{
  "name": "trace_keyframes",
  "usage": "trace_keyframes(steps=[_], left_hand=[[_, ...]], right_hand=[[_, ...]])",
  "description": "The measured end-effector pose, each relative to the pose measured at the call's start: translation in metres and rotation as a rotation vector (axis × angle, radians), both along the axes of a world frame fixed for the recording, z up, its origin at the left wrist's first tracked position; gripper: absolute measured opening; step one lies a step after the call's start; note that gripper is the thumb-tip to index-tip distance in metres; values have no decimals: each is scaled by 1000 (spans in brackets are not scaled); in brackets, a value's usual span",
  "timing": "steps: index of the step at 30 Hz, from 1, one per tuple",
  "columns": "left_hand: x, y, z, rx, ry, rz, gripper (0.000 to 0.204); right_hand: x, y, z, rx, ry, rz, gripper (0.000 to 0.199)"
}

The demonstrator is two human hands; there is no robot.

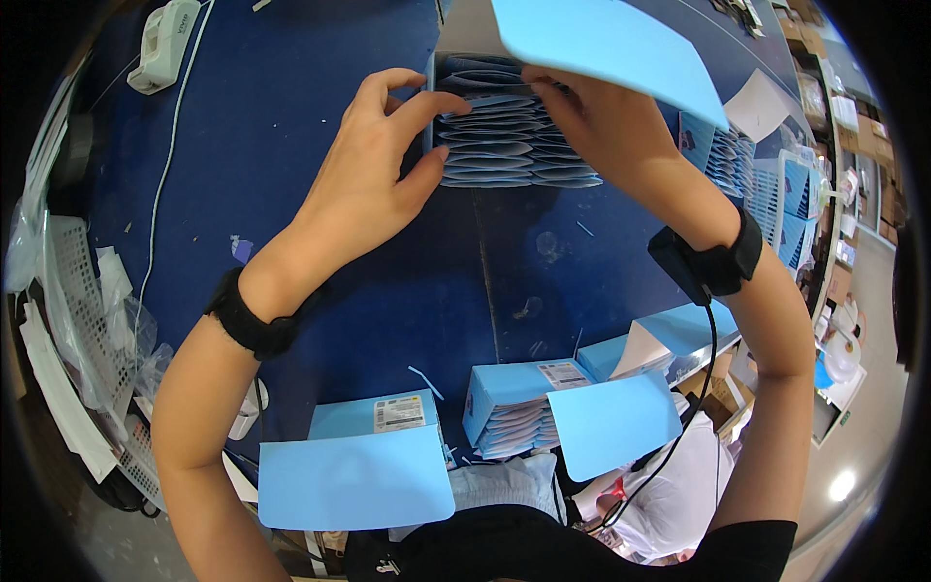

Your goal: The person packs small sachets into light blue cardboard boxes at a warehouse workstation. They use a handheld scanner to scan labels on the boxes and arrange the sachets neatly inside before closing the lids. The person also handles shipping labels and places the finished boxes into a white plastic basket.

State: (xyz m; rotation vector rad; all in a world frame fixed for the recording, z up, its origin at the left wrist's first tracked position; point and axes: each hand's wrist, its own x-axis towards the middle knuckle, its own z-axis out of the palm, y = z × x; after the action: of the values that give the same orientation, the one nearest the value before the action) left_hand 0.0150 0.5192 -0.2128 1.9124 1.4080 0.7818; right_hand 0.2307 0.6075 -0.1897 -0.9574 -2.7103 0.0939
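Note:
In front of me at the top stands a blue box with its lid (606, 53) raised; two rows of thin flat packets (504, 145) are packed inside it. My left hand (373, 150) is at the box's left side, its fingers spread, with a fingertip over the left row and the thumb close to the front packets. At the right row is my right hand (611, 116), below the lid. Its fingers are curled together at the packets and partly hidden, so what they pinch does not show. Both wrists wear black bands.
Nearer to me are blue boxes: a left one (354, 475) with its flap hanging down, and another (514, 407) showing packets. A white corded device (165, 47) lies far left. White baskets flank the dark blue table (407, 310). A person in white (669, 485) is at lower right.

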Motion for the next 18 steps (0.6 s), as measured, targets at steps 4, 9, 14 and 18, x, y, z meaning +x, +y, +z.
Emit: trace_keyframes(steps=[4, 9, 14, 18], left_hand=[[1, 0, 2, -18, -5, 1, 33], [1, -1, 2, -29, -12, 9, 33], [1, 0, 3, -45, -24, 15, 33], [1, 0, 3, -26, -15, 9, 33]], right_hand=[[-11, 0, 1, 74, -25, -18, 12], [-25, -6, 3, 141, -115, -32, 14], [-23, -1, 3, 194, -178, 55, 12], [-6, 16, -5, 636, -117, 145, 20]])
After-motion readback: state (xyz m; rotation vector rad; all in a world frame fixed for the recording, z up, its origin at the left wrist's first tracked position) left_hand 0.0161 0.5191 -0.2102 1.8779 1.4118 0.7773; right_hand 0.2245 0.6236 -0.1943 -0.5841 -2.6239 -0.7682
